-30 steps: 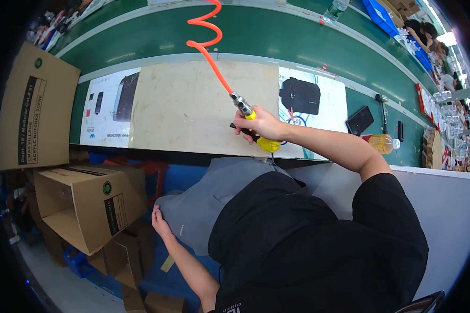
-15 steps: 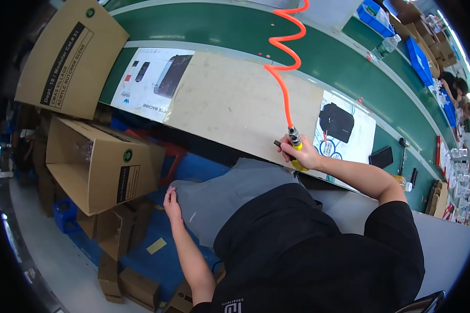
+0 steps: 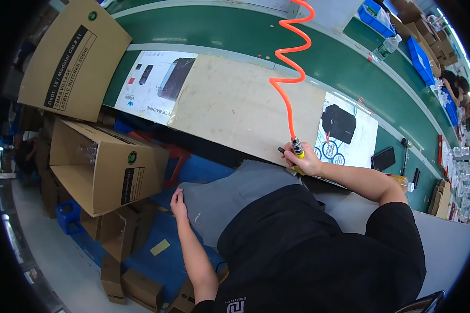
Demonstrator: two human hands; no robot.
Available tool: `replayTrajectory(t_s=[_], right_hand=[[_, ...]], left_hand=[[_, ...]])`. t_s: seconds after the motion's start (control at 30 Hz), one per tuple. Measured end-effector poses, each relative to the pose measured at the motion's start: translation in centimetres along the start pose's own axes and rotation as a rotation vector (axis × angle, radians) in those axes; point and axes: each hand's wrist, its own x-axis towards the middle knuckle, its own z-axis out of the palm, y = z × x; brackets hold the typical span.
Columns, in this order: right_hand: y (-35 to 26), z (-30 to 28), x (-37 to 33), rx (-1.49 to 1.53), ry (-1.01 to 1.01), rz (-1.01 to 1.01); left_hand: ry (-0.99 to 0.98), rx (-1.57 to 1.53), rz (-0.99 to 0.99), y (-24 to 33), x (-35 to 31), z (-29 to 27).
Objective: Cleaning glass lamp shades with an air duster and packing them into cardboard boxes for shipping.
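Observation:
My right hand [image 3: 311,161] is wrapped round a yellow air blow gun [image 3: 300,154] with a metal fitting, at the near edge of the workbench. An orange coiled air hose [image 3: 288,107] runs up from the gun's fitting; a short dark end pokes out beside my fingers. Part of the gun is hidden by my grip. Beneath it lies a beige cardboard sheet [image 3: 245,99] covering the bench. My left hand [image 3: 179,205] holds nothing and rests against the side of my grey-clad knee, its fingers stretched out.
Printed box panels [image 3: 156,86] flank the cardboard. Large open cartons [image 3: 109,172] stand at the left, with smaller ones on the floor below. A phone [image 3: 383,158], a capped bottle [image 3: 402,182] and a clear bottle [image 3: 387,47] are on the right. Blue bins [image 3: 420,61] line the far side.
My right hand with the air blow gun has shifted slightly toward me and to the right, and the hose coils have swung. My left hand stays by my knee.

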Motion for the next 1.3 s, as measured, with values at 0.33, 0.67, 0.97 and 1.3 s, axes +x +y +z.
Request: replayTrajectory(t_s=[0.33,0.67,0.97,1.3], right_hand=[[0.3,0.5,0.4,-0.075,-0.016,-0.005],[0.3,0.2,0.1,0.01,-0.027,0.04],[1.2,0.2,0.2,-0.008,-0.022,0.05],[1.3,0.2,0.0,0.013,-0.019,0.058]], left_hand=[[0.035,0.003,0.018,-0.6,0.3,-0.7],[0.044,0.004,-0.001,0.0,-0.5,-0.2],[0.034,-0.002,-0.026,1.3,-0.2,0.0],[0.042,-0.007,-0.026,1.1,-0.5,0.2]])
